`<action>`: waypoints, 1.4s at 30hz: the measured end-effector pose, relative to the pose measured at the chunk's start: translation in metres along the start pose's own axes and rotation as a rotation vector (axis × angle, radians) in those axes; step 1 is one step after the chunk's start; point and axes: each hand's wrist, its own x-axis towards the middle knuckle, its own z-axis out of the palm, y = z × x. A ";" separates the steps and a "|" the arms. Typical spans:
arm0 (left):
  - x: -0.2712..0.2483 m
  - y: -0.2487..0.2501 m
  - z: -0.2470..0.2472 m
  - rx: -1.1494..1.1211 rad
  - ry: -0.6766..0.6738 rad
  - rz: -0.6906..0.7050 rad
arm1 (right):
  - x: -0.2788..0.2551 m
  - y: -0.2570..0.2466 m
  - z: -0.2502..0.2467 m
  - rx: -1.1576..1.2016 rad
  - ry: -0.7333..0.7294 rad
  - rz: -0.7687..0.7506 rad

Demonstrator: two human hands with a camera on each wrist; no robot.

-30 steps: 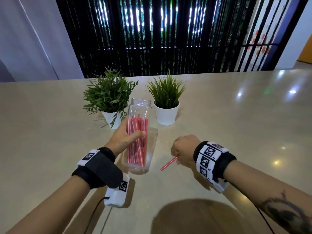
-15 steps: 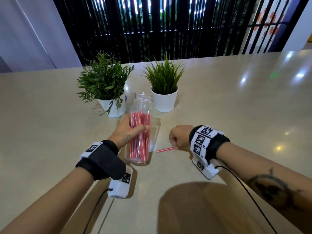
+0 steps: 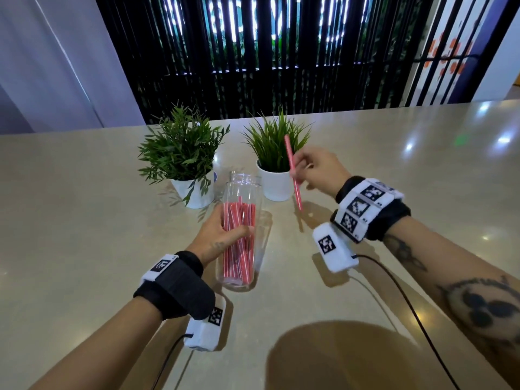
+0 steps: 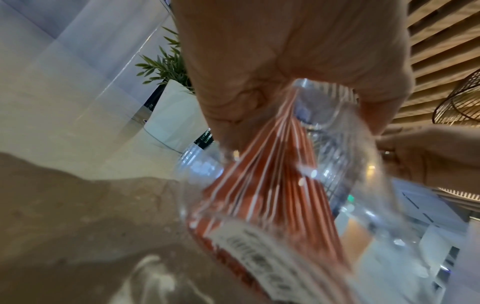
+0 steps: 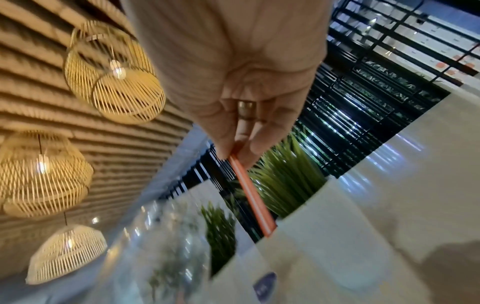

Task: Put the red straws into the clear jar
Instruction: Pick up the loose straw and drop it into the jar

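A tall clear jar (image 3: 242, 192) stands on the table, open at the top, with several red straws (image 3: 239, 243) upright inside it. My left hand (image 3: 218, 235) grips the jar's side; the left wrist view shows the jar (image 4: 363, 174) and its straws (image 4: 265, 195) close up under my palm. My right hand (image 3: 315, 168) is raised to the right of the jar's mouth and pinches one red straw (image 3: 292, 171), held nearly upright in front of the grass plant. In the right wrist view the straw (image 5: 253, 195) sticks out from my thumb and fingers.
Two potted plants in white pots stand just behind the jar: a leafy one (image 3: 180, 153) at the left and a grassy one (image 3: 277, 153) at the right. The beige table (image 3: 394, 170) stretches wide on both sides. Cables run from my wrist cameras.
My right hand has lifted the red straw off the table and carried it up and away, turning it from lying flat to nearly upright. My left hand has kept its hold on the jar.
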 end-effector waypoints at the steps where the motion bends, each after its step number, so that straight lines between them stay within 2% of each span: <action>1: -0.001 0.002 0.000 -0.008 -0.001 0.008 | 0.005 -0.009 -0.005 0.073 0.052 -0.010; 6: -0.005 0.006 -0.001 -0.070 -0.016 0.029 | 0.028 -0.050 -0.013 0.319 0.168 -0.043; 10: -0.009 0.008 -0.001 -0.092 -0.017 0.063 | 0.038 -0.070 -0.002 0.301 0.249 -0.091; 19: -0.010 0.004 -0.007 -0.121 0.053 0.134 | 0.029 -0.081 0.039 0.068 -0.070 -0.068; 28: -0.011 0.006 -0.013 -0.122 0.113 0.160 | 0.014 -0.083 0.036 -0.063 -0.122 -0.101; 30: -0.011 0.007 -0.014 -0.114 0.135 0.166 | 0.013 -0.086 0.029 -0.065 -0.073 -0.132; 34: -0.011 0.010 -0.015 -0.096 0.133 0.185 | 0.009 -0.081 0.020 0.053 0.243 -0.162; 36: -0.013 0.014 -0.015 -0.098 0.129 0.188 | -0.002 -0.075 0.023 0.111 0.303 -0.143; 38: -0.014 0.017 -0.014 -0.100 0.116 0.185 | -0.018 -0.064 0.030 0.148 0.198 -0.093; 42: -0.015 0.024 -0.012 -0.138 0.070 0.179 | -0.048 -0.042 0.050 0.253 -0.150 0.052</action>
